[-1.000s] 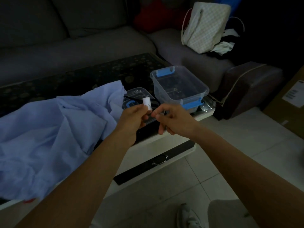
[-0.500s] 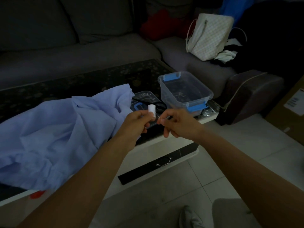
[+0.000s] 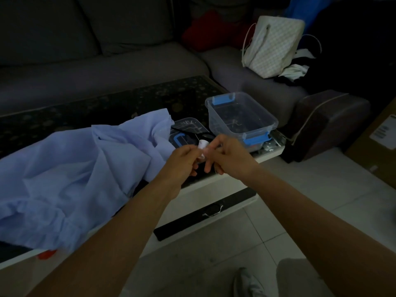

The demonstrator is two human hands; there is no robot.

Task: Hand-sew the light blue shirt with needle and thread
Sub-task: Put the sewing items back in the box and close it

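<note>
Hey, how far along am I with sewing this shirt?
Early. Done: box open, shirt laid on the table. In hand: left hand holds the spool, right hand touches it; no thread visible. Left, it seems: threading the needle and all stitching.

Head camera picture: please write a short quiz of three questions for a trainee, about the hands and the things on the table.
1. True or false: the light blue shirt lies on the table.
2. The white thread spool is: A on the shirt; B held up between the left hand and the right hand; C on the floor.
3. What colour are the latches of the clear plastic box?
Key: 1 true; 2 B; 3 blue.
</note>
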